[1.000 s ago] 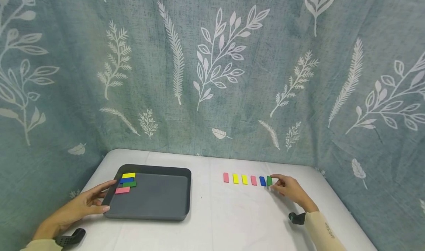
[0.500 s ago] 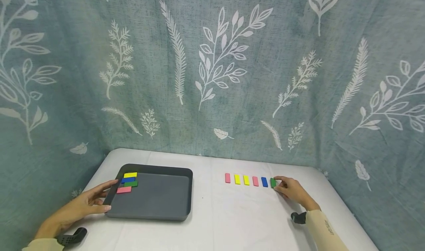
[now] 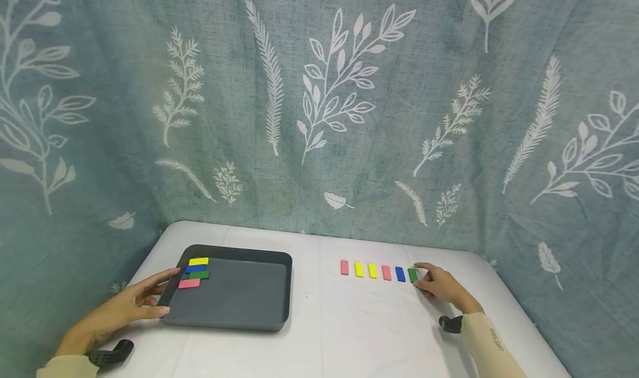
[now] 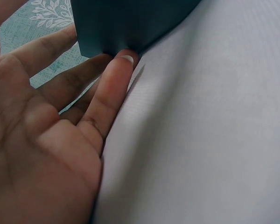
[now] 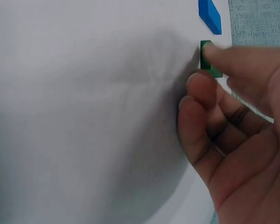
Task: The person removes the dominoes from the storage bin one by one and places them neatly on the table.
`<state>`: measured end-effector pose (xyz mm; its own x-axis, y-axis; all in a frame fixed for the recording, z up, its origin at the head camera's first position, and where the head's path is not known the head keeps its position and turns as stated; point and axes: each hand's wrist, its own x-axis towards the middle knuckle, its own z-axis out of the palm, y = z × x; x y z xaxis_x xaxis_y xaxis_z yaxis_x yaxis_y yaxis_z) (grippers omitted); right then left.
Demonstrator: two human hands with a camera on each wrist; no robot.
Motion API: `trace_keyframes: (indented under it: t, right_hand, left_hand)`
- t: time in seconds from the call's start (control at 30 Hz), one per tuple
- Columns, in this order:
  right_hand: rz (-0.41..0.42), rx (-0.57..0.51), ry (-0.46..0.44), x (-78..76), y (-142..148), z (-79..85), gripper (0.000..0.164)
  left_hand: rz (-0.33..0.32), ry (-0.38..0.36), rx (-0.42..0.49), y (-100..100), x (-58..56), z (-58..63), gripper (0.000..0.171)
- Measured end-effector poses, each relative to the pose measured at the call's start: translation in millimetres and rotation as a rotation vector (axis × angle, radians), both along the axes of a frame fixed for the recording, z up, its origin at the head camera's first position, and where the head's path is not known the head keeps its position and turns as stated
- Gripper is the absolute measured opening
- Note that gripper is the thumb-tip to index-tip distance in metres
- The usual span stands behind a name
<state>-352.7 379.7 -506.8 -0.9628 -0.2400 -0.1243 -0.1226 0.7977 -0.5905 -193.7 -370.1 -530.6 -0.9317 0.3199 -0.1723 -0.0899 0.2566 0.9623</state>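
Observation:
My right hand (image 3: 439, 285) pinches a small green rectangular block (image 3: 412, 275) by its ends, at the right end of a row on the white table. In the right wrist view, finger and thumb partly cover the green block (image 5: 212, 70). Left of it lies a blue block (image 3: 400, 274), a narrow gap away. My left hand (image 3: 125, 306) rests against the left side of a dark grey tray (image 3: 234, 328), fingers fairly straight. In the left wrist view, its fingertips touch the tray's outer wall (image 4: 126, 28).
The row continues leftward with a pink block (image 3: 386, 272), two yellow blocks (image 3: 373, 271) and another pink block (image 3: 344, 267). Inside the tray's left part lie a yellow block (image 3: 198, 261), a blue block (image 3: 196, 268), a green block (image 3: 199, 275) and a pink block (image 3: 189, 283). A patterned curtain (image 3: 289, 117) borders the table.
My right hand has shifted the green block slightly to the right, away from the blue block, which it stood close beside. My left hand stays at the tray. The head view has shifted slightly.

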Motion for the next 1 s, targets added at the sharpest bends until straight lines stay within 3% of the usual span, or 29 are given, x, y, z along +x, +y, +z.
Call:
trace_keyframes:
  t: [0.27,0.47,0.63,1.0]
  right_hand:
    - [-0.008,-0.055,0.052,-0.3,-9.6,11.7,0.055]
    - [0.009,-0.085,0.113,-5.7,-36.0,24.2,0.047]
    - [0.010,-0.098,0.135,-11.0,-65.0,25.3,0.042]
    - [0.167,-0.194,0.161,-15.3,-148.3,29.7,0.037]
  left_hand:
    - [0.008,0.021,-0.038,1.4,0.4,0.7,0.082]
    - [0.003,0.028,-0.031,-0.1,-0.2,0.0,0.082]
    - [-0.004,0.041,-0.029,-0.2,-2.4,-1.2,0.081]
    - [0.008,0.038,-0.021,-0.8,-0.2,-2.7,0.082]
